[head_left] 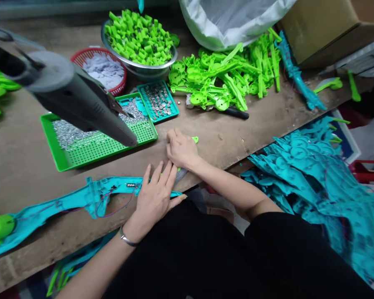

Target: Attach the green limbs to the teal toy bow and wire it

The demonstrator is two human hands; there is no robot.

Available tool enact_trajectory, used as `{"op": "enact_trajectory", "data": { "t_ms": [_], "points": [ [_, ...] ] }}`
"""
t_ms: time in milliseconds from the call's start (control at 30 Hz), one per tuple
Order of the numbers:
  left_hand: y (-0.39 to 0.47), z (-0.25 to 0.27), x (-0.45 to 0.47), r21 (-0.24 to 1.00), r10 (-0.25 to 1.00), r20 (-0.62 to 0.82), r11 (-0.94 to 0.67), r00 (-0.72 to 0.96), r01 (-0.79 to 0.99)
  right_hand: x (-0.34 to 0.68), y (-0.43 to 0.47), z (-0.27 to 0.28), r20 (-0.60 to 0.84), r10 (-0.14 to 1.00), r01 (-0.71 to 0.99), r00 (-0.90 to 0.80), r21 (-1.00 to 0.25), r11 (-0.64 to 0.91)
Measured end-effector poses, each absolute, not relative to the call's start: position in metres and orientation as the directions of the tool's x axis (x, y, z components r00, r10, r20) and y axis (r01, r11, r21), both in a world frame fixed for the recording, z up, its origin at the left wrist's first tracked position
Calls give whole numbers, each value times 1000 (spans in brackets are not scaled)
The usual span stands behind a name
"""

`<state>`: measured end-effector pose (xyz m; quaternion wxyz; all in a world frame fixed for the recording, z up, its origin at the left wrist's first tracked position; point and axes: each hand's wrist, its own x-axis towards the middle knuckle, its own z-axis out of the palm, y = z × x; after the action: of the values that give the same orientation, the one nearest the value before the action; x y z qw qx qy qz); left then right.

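Left hand (156,195) is being laid flat, fingers spread open, on the right end of a long teal plastic shell (81,201) lying along the near edge of the wooden bench (268,120). Red and blue wires (112,205) are showing inside the shell. Right hand (181,148) is being held curled, knuckles up, over a small green piece (195,139) just beyond the shell; the grip itself is hidden. A green tray of screws (96,141) is sitting behind, under a hanging grey power screwdriver (77,99).

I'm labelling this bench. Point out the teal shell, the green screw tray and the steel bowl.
teal shell (81,199), head view, middle of body.
green screw tray (57,155), head view, left rim.
steel bowl (149,68), head view, front rim.
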<state>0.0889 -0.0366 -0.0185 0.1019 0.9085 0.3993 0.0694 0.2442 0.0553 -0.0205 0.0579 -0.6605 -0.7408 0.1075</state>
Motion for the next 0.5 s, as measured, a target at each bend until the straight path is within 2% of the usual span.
{"op": "enact_trajectory", "data": {
  "t_ms": [100,267,500],
  "points": [
    [-37,-18,89,237,740,40,-660,671,713,262,66,-21,-59,982,950,-177,-269,155],
    [-37,-17,88,264,746,25,-647,665,716,291,95,-29,75,977,954,-199,-216,211],
    [-37,-16,90,310,758,19,-624,652,717,297,100,-42,133,974,923,-185,-317,218]
  ]
}}
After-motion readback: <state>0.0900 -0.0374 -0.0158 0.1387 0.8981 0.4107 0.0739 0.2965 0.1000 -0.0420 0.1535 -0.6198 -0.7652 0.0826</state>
